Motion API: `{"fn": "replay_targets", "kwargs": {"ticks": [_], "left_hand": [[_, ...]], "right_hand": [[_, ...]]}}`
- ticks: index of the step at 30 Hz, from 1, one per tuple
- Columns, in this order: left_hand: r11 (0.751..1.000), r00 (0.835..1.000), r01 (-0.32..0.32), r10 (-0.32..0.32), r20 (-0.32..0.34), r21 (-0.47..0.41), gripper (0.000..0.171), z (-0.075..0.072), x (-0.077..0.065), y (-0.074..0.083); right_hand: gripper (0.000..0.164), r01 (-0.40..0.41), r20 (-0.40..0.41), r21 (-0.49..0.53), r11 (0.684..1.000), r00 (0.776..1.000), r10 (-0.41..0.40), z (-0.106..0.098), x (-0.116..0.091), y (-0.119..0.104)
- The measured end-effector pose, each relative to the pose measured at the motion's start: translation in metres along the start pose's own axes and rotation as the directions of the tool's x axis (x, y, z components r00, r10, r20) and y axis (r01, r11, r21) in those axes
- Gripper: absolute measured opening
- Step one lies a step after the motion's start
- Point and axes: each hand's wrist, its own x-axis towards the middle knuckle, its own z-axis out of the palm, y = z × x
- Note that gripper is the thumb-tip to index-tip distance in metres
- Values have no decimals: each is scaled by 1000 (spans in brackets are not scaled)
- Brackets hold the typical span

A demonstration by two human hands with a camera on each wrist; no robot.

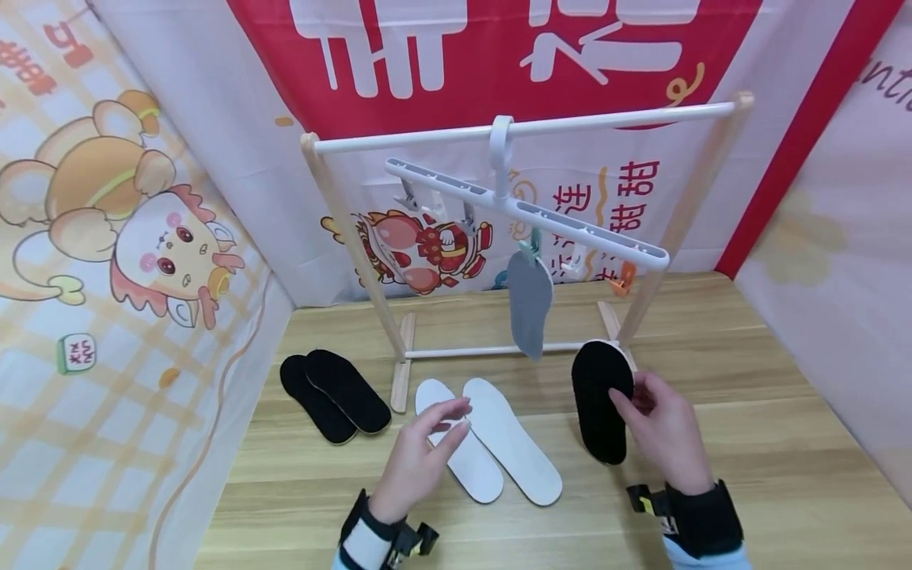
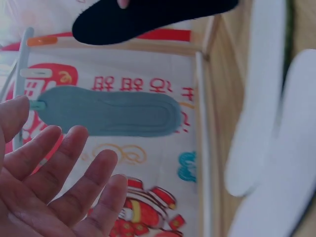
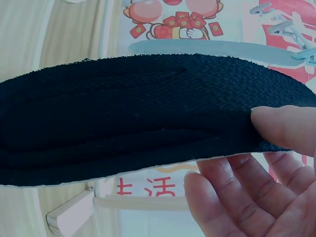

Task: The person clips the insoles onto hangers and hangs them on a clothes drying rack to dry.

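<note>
In the head view my right hand (image 1: 663,431) pinches a black insole (image 1: 597,396) by its side edge, thumb on the dark face and fingers behind. The right wrist view shows this insole (image 3: 123,113) up close, with a pale rim below. My left hand (image 1: 423,455) holds nothing; its fingers are loosely bent above two white insoles (image 1: 509,439) on the table. A grey insole (image 1: 530,305) hangs from a green clip (image 1: 530,247) on the white clip hanger (image 1: 513,207). The left wrist view shows the left palm and spread fingers (image 2: 101,168) near the hanging insole.
The hanger hooks over the white bar (image 1: 613,120) of a wooden-legged rack (image 1: 356,245). An orange clip (image 1: 623,279) dangles at its right end, other clips farther left. Two overlapping black insoles (image 1: 349,392) lie left on the wood-grain table (image 1: 285,507). Printed cloth surrounds the table.
</note>
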Motion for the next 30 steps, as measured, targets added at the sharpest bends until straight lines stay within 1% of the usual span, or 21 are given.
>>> {"fn": "replay_targets", "kwargs": {"ticks": [2,7,10,14,17,20,24,26,30], "left_hand": [[1000,1000,-11,12,20,-26,31,0,15,9],[999,997,-13,17,77,-47,35,1,56,37],[996,993,-40,48,111,-78,39,2,79,53],[986,983,-92,112,144,-141,43,6,109,72],[979,977,-95,126,173,-179,46,11,129,85],[972,969,-49,101,225,-228,50,18,146,93],[957,953,22,67,295,-290,56,27,161,98],[950,947,32,71,313,-310,57,32,168,100],[947,944,32,76,321,-320,58,40,180,101]], "right_hand": [[15,0,-2,2,1000,1000,0,0,0,-1],[15,-2,-4,4,1000,1000,2,2,2,-5],[14,1,0,-5,1000,1000,-1,2,3,-6],[15,11,1,1,1000,1000,-11,2,4,-7],[14,23,-1,7,1000,1000,-23,3,5,-7],[13,38,-6,11,999,999,-38,3,3,-7],[13,48,-11,22,999,999,-48,3,3,-7],[14,49,-9,28,998,999,-49,2,3,-8],[14,52,-10,40,998,999,-52,1,4,-9]]}}
